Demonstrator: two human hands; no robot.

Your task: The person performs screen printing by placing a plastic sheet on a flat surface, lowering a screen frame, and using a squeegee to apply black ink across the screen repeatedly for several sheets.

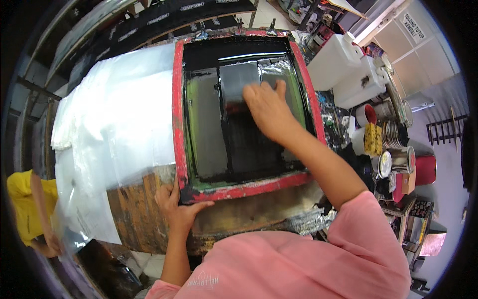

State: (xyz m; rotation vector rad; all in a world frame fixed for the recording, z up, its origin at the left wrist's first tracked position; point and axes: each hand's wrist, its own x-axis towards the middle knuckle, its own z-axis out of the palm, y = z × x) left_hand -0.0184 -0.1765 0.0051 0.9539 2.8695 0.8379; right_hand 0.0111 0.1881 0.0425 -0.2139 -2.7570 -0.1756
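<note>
A screen-printing frame [244,190] with a worn red rim lies over the table. Its mesh shows grey strips, green borders and black ink, thickest along the far end. My right hand [269,105] is over the mesh, right of the middle, with its fingers curled down and closed. Beside its fingertips is a blurred reddish-brown edge below a smooth grey patch; what the hand grips is hidden. At the frame's near left corner is my left hand [177,205]. Its thumb stretches along the near rim and its fingers are spread beside the left rim.
Clear plastic sheets [119,104] cover the table's left side, with bare worn wood [142,214] nearer me. Clamps [240,26] stand at the frame's far edge. White jugs [338,60], cans [401,158] and a yellow sponge [372,139] crowd the right. A person in yellow [32,209] is at left.
</note>
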